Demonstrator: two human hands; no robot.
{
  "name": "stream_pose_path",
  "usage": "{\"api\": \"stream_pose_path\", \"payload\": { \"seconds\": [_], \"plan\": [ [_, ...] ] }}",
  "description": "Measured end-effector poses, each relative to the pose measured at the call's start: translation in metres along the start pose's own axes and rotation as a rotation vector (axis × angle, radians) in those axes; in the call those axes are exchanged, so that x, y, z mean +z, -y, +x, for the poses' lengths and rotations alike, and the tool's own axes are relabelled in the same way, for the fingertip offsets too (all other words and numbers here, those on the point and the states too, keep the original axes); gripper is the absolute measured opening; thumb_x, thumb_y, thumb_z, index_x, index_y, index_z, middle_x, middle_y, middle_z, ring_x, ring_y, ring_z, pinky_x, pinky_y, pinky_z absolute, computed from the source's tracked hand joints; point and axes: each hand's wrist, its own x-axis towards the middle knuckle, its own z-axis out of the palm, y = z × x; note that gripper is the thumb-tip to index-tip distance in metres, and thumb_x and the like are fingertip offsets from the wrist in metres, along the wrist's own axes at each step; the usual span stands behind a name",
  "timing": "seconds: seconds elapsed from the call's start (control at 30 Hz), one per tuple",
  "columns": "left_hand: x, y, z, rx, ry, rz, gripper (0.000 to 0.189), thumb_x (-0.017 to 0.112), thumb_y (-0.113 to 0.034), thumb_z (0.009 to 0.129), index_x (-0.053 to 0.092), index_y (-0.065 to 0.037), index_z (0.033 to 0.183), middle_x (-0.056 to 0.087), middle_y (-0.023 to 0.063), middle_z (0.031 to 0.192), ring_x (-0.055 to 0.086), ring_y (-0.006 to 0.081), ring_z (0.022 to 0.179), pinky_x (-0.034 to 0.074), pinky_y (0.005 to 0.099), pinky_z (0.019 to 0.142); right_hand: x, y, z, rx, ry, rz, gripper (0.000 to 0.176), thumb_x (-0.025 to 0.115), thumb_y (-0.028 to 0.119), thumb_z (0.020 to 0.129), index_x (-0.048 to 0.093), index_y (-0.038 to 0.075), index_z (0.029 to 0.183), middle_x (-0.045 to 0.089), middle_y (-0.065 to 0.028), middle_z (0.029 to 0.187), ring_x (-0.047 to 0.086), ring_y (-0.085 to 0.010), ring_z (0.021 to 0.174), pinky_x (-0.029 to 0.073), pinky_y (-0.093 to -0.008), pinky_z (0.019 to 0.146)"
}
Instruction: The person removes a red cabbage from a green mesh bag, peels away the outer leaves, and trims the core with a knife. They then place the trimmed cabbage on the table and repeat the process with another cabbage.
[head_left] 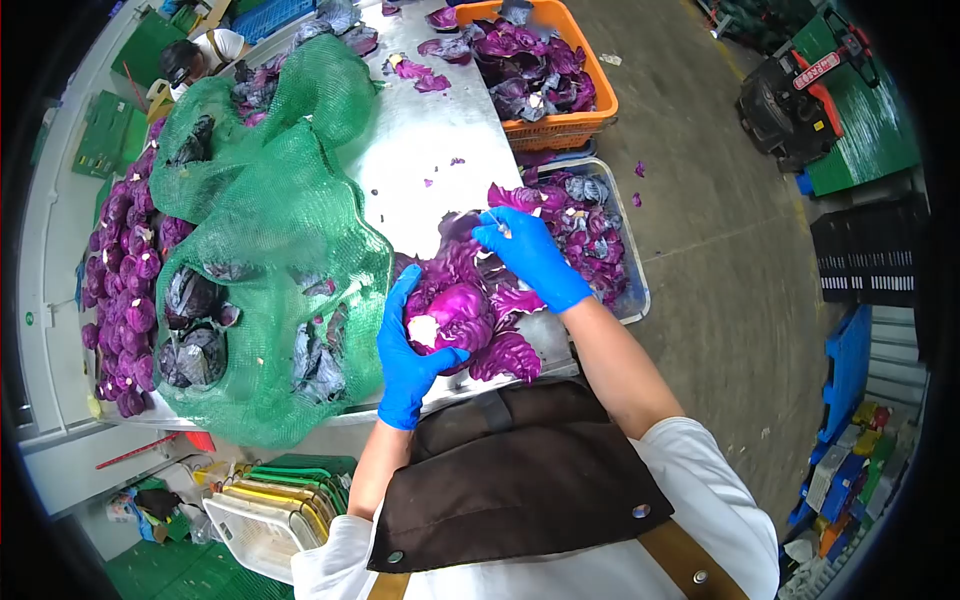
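Observation:
My left hand (405, 345) grips a red cabbage (462, 318) from its left side, thumb below and fingers above. The pale cut stem of the head faces the thumb. Loosened purple leaves (508, 357) lie around its right side, by the table edge. Just above the head, my right hand (530, 255) is closed, its fingertips beside a dark outer leaf (460, 228). A small pale-brown bit shows at those fingers; what it belongs to is not clear.
Green netting (270, 215) with dark cabbages covers the metal table's (420, 150) left. Trimmed purple heads (125, 285) are piled beyond it. An orange crate (560, 125) and a clear bin (632, 250) hold leaves at right. Another person (190, 62) is at far left. Stacked baskets (260, 520) stand below.

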Motion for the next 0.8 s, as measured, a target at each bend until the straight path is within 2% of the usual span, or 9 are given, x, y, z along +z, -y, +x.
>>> {"api": "stream_pose_path", "payload": {
  "seconds": [0.07, 0.17, 0.23, 0.3, 0.33, 0.43, 0.57, 0.67, 0.8],
  "plan": [
    [-0.001, -0.001, 0.001, -0.022, -0.029, -0.012, 0.103, 0.084, -0.011, 0.048, 0.046, -0.002, 0.143, 0.053, 0.0122, 0.140, 0.053, 0.0262, 0.126, 0.038, 0.0396, 0.112, -0.011, 0.040, -0.021, 0.004, 0.134, -0.099, 0.060, 0.078, 0.045, 0.081, 0.065, -0.003, 0.114, 0.068, -0.0246, 0.107, 0.066, -0.0322, 0.099, 0.051, -0.0416, 0.083],
    [-0.005, 0.007, 0.002, -0.047, -0.117, -0.104, 0.102, 0.085, -0.012, 0.048, 0.048, -0.003, 0.142, 0.054, 0.0117, 0.138, 0.054, 0.0260, 0.124, 0.040, 0.0394, 0.111, -0.017, 0.037, -0.043, 0.082, 0.400, -0.194, 0.063, 0.080, 0.047, 0.079, 0.065, -0.004, 0.114, 0.069, -0.0213, 0.103, 0.066, -0.0302, 0.093, 0.051, -0.0418, 0.082],
    [-0.009, 0.009, 0.004, -0.066, -0.135, -0.168, 0.102, 0.084, -0.009, 0.045, 0.049, -0.002, 0.140, 0.055, 0.0116, 0.137, 0.054, 0.0264, 0.124, 0.040, 0.0395, 0.111, -0.026, 0.053, -0.045, 0.309, 0.439, -0.122, 0.057, 0.080, 0.048, 0.077, 0.065, -0.003, 0.098, 0.067, -0.0201, 0.088, 0.064, -0.0290, 0.083, 0.049, -0.0412, 0.076],
    [-0.013, 0.013, 0.004, -0.128, -0.152, -0.268, 0.101, 0.080, -0.004, 0.044, 0.049, -0.002, 0.140, 0.055, 0.0118, 0.137, 0.054, 0.0266, 0.124, 0.040, 0.0399, 0.111, -0.036, 0.033, -0.047, 0.366, 0.451, -0.087, 0.053, 0.081, 0.047, 0.076, 0.065, -0.001, 0.091, 0.066, -0.0196, 0.082, 0.064, -0.0276, 0.078, 0.049, -0.0412, 0.073],
    [-0.012, 0.004, 0.003, -0.220, -0.176, -0.473, 0.094, 0.071, -0.004, 0.050, 0.048, 0.000, 0.141, 0.054, 0.0145, 0.139, 0.052, 0.0300, 0.127, 0.038, 0.0430, 0.113, -0.036, -0.010, -0.044, 0.133, 0.385, -0.231, 0.046, 0.083, 0.041, 0.073, 0.066, 0.001, 0.088, 0.065, -0.0184, 0.079, 0.064, -0.0230, 0.074, 0.049, -0.0399, 0.069],
    [-0.032, 0.031, 0.000, -0.372, -0.176, -1.001, 0.086, 0.065, -0.014, 0.059, 0.046, 0.001, 0.142, 0.050, 0.0201, 0.143, 0.048, 0.0371, 0.132, 0.035, 0.0497, 0.115, -0.055, -0.019, -0.041, 0.204, 0.319, -0.233, 0.042, 0.085, 0.035, 0.070, 0.066, 0.001, 0.086, 0.066, -0.0177, 0.081, 0.064, -0.0249, 0.071, 0.050, -0.0399, 0.067],
    [-0.041, 0.044, -0.006, -0.472, -0.093, -1.282, 0.083, 0.062, -0.017, 0.065, 0.043, -0.001, 0.145, 0.045, 0.0216, 0.147, 0.045, 0.0417, 0.134, 0.031, 0.0585, 0.116, -0.064, -0.002, -0.033, 0.118, -0.027, -0.444, 0.051, 0.084, 0.036, 0.075, 0.066, 0.003, 0.110, 0.069, -0.0135, 0.086, 0.066, -0.0237, 0.074, 0.054, -0.0385, 0.069],
    [-0.032, 0.052, -0.009, -0.452, -0.027, -1.366, 0.082, 0.060, -0.016, 0.065, 0.042, -0.001, 0.144, 0.046, 0.0227, 0.146, 0.044, 0.0428, 0.134, 0.030, 0.0587, 0.116, -0.032, 0.039, -0.041, -0.127, -0.158, -0.221, 0.061, 0.082, 0.042, 0.077, 0.064, 0.004, 0.120, 0.070, -0.0138, 0.090, 0.067, -0.0240, 0.077, 0.054, -0.0374, 0.072],
    [-0.023, 0.050, -0.014, -0.471, -0.003, -1.293, 0.082, 0.059, -0.014, 0.064, 0.043, 0.003, 0.143, 0.048, 0.0250, 0.143, 0.046, 0.0424, 0.132, 0.033, 0.0568, 0.116, 0.000, 0.066, -0.058, -0.021, 0.146, 0.076, 0.054, 0.076, 0.045, 0.084, 0.067, 0.005, 0.118, 0.071, -0.0153, 0.087, 0.070, -0.0231, 0.078, 0.054, -0.0349, 0.072]
  ]
}}
